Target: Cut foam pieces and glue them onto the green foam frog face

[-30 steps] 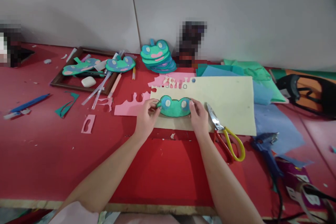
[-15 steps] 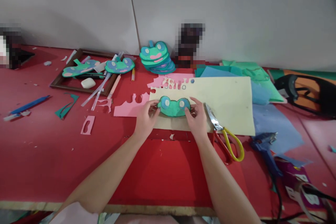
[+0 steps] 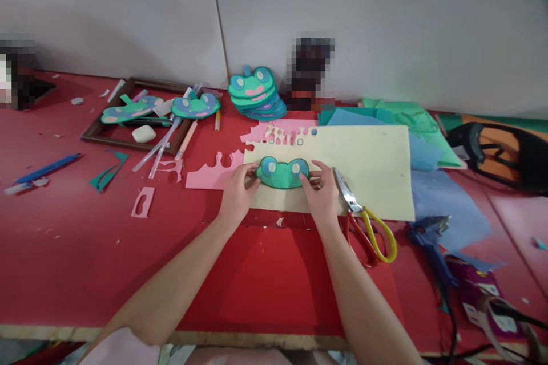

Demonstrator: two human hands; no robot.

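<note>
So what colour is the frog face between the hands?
The frog face is green, with pale-centred blue eyes; the head view shows it.

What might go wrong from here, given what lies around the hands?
The right hand, at the edge of the green frog cutout, might brush the scissors lying close beside it. The blue glue gun has its nozzle end over the blue sheet; if hot, which I can't tell, it might mark it. The uneven stack of frog faces could slide if bumped.
</note>
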